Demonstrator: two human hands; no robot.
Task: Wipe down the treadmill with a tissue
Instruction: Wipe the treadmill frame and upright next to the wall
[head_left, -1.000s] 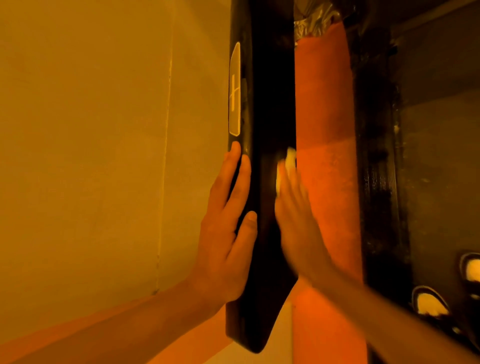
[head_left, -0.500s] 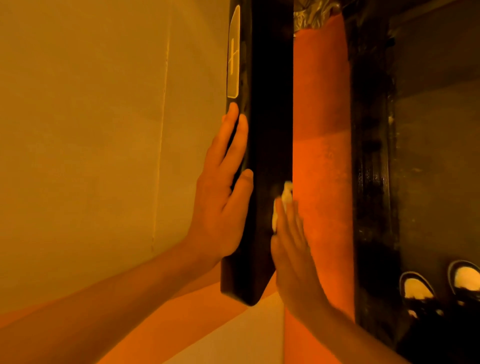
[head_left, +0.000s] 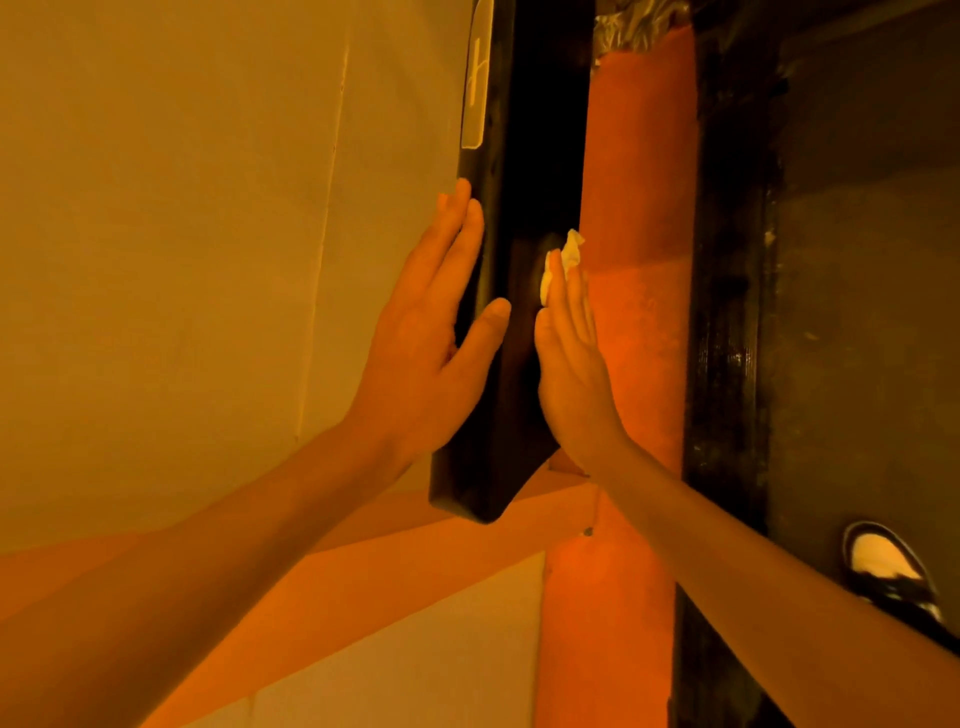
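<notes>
A black treadmill side rail (head_left: 501, 171) runs upright through the middle of the head view, with a pale label near its top. My left hand (head_left: 431, 338) lies flat against the rail's left face, fingers straight, thumb across the front. My right hand (head_left: 569, 364) presses a small white tissue (head_left: 569, 252) flat against the rail's right face; the tissue sticks out past my fingertips. The dark treadmill deck (head_left: 727, 312) stands to the right.
A plain wall (head_left: 208, 234) fills the left side. An orange strip of floor (head_left: 639, 208) lies between rail and deck. My shoe (head_left: 883, 571) shows at the lower right on a dark surface.
My right hand with the tissue slid down the rail, then back up it. My left hand stayed flat on the left face, and the view shifted a little.
</notes>
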